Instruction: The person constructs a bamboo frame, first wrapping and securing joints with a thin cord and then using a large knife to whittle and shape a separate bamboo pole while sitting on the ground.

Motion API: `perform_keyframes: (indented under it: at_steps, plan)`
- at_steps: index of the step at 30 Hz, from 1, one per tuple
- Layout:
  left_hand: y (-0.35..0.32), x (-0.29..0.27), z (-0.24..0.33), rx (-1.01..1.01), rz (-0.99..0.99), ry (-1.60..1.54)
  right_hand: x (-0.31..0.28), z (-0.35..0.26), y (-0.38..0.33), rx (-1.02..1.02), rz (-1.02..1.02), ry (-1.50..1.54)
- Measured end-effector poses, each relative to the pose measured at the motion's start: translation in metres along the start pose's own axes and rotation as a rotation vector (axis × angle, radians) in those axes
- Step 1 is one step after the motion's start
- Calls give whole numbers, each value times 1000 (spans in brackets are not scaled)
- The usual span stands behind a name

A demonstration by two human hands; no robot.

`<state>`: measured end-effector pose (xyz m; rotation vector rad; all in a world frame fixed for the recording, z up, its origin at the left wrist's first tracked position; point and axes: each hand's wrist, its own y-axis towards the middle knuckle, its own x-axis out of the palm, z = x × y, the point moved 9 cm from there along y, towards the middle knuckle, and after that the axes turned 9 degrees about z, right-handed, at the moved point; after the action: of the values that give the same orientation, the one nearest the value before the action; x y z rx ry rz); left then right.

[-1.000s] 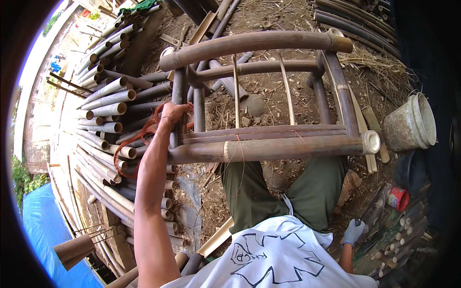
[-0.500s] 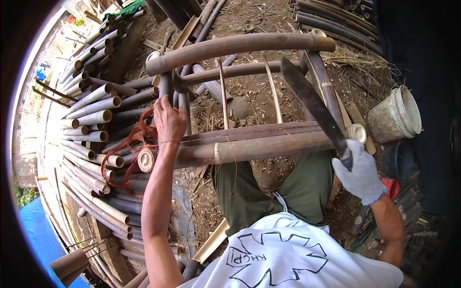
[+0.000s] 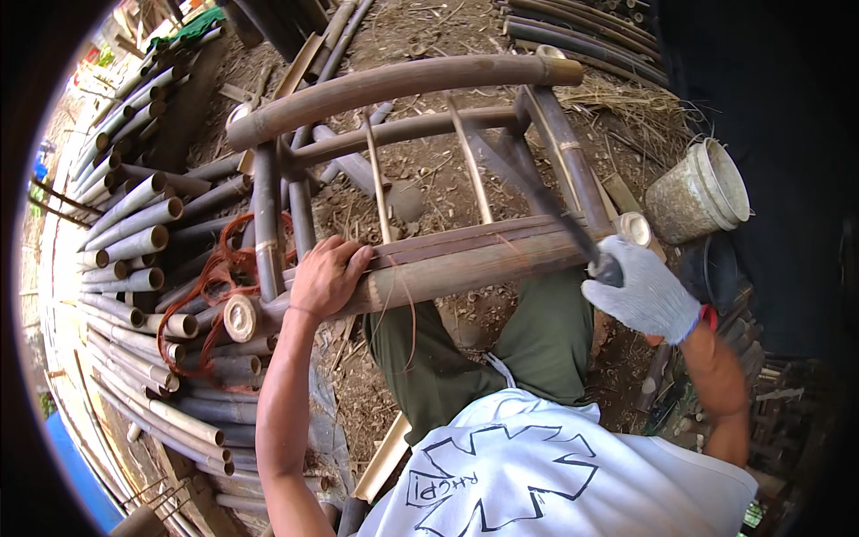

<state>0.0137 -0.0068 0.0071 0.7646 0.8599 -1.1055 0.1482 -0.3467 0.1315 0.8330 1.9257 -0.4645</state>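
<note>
Brown bamboo forms the frame [image 3: 403, 92], which lies crosswise before the person, its near rail [image 3: 474, 265] just above the green trousers [image 3: 412, 376]. Its long axis runs left to right, the right end slanting farther from the body. The bare left hand [image 3: 329, 279] lies draped over that rail, fingers on the dark strip [image 3: 474, 239] along it; whether they curl around underneath cannot be told. The gloved right hand [image 3: 649, 291] is clenched around the handle of a long knife [image 3: 541, 199], whose tip points forward and leftward, toward a slender rod [image 3: 480, 197]. Good handling probably means bracing the rail firmly, with bare fingers well outside the blade's path and the edge turned away from the legs.
</note>
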Motion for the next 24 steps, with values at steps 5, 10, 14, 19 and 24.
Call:
perform_keyframes:
  at_steps: [5, 10, 14, 19, 24]
  plan:
    - [0, -3, 7, -63, 29, -33, 17, 202, -178, 900, 639, 184]
    - [6, -9, -11, -167, 89, 141, 163, 336, -372, 1310, 303, -285]
    - [0, -19, -36, -331, 19, -76, 171, 334, -358, 1269, 272, -625]
    - [-12, -15, -48, -329, -41, 28, 15, 65, -48, 13, 763, -34]
    - [-6, -11, -35, -258, -1, 80, 133, -77, 107, -390, 2, 55]
